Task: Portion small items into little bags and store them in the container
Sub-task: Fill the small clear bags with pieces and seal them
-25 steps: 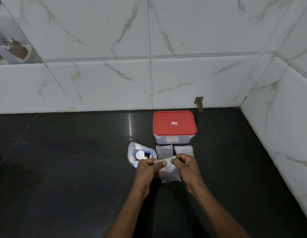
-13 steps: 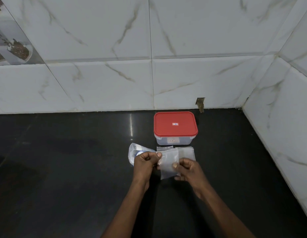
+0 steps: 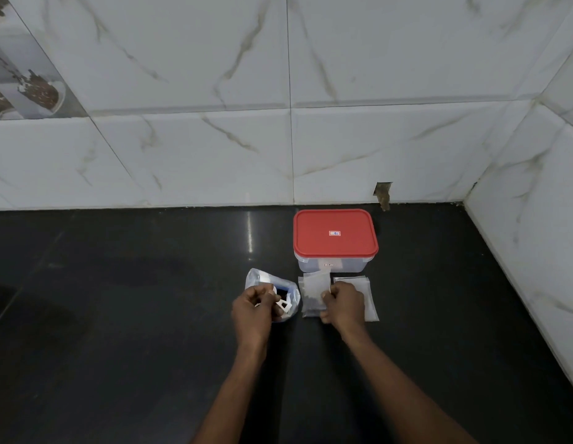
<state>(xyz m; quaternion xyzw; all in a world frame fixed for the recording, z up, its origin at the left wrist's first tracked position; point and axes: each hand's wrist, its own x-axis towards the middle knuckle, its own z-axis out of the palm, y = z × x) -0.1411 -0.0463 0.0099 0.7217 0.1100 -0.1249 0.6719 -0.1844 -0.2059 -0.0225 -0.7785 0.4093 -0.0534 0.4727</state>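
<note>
Just in front of a red-lidded container (image 3: pixel 335 237), lid on: right hand (image 3: pixel 343 302) pinching a little bag (image 3: pixel 314 291) with dark specks, left hand (image 3: pixel 253 307) gripping a white scoop (image 3: pixel 282 304) at a larger open bag (image 3: pixel 262 278). Spare bags (image 3: pixel 371 304) half hidden under the right hand, on a black counter (image 3: pixel 118 315).

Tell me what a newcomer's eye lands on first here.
The red lid on the clear container stands out at the back of the black counter. Just in front of it, the right hand pinches a little bag, with a flat stack of little bags to its right. The left hand holds a small white piece at the mouth of a larger open bag.
</note>
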